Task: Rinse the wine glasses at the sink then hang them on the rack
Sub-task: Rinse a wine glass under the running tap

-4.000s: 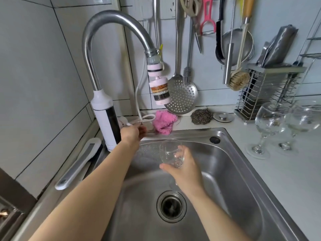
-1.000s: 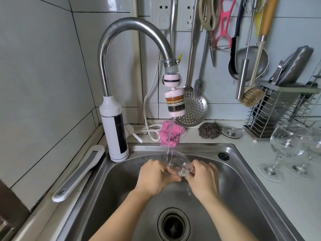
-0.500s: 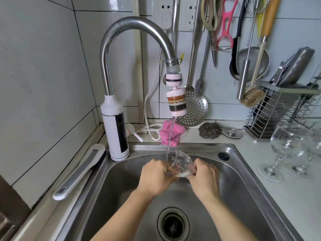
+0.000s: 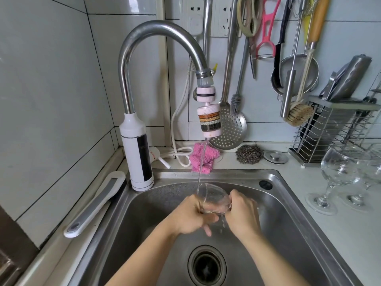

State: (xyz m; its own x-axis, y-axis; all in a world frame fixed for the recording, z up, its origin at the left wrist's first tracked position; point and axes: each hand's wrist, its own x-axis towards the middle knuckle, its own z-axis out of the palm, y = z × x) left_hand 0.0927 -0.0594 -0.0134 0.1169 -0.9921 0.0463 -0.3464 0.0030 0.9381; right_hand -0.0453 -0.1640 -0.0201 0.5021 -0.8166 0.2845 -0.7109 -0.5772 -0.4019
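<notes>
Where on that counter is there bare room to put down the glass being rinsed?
Bare counter lies right of the sink, nearer than the two standing glasses. Behind the sink it is crowded: pink cloth, scourer, plug.

No text, brand, number or sign can be read anywhere in the scene. On the far wall, the right wall socket (image 4: 223, 19) has a tiny dark mark near its lower edge, too small to make out. The filter cartridge (image 4: 209, 120) hanging from the tap shows faint print on its pale upper band, blurred beyond reading. The black panel (image 4: 144, 157) on the tap's white base shows no legible figures.
</notes>
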